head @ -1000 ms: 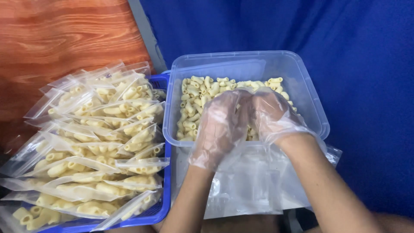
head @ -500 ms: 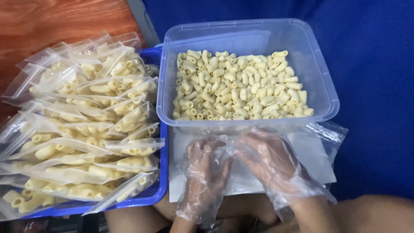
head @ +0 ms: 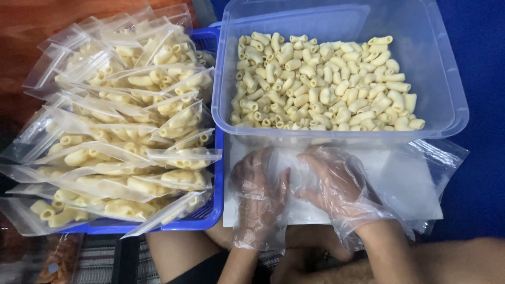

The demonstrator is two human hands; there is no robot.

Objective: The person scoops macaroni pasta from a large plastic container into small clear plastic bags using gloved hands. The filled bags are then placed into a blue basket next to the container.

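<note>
Directly below the near wall of the clear tub of macaroni (head: 447,105) lies a flat stack of empty clear bags (head: 410,184), and both gloved hands rest on its left part. The left hand (head: 260,192) lies palm down, fingers loosely curled and pointing up toward the tub, their tips pressing on the top sheet; whether they have pinched anything up I cannot tell. The right hand (head: 336,184) sits just beside it, fingers bent and angled leftward toward the left hand's fingertips, so that the two nearly touch over the same patch of plastic; it seems to be working at the top bag's edge, but no firm hold shows. The stack's long axis runs left to right, parallel to the tub's near wall, and most of it stretches away to the right of the right hand, which is the nearer one to that free part. Left of the tub stands a blue basket (head: 210,221) heaped with filled bags of macaroni (head: 131,137), its rim just beside the left hand. Nothing lies over the stack apart from the tub's overhanging rim.
</note>
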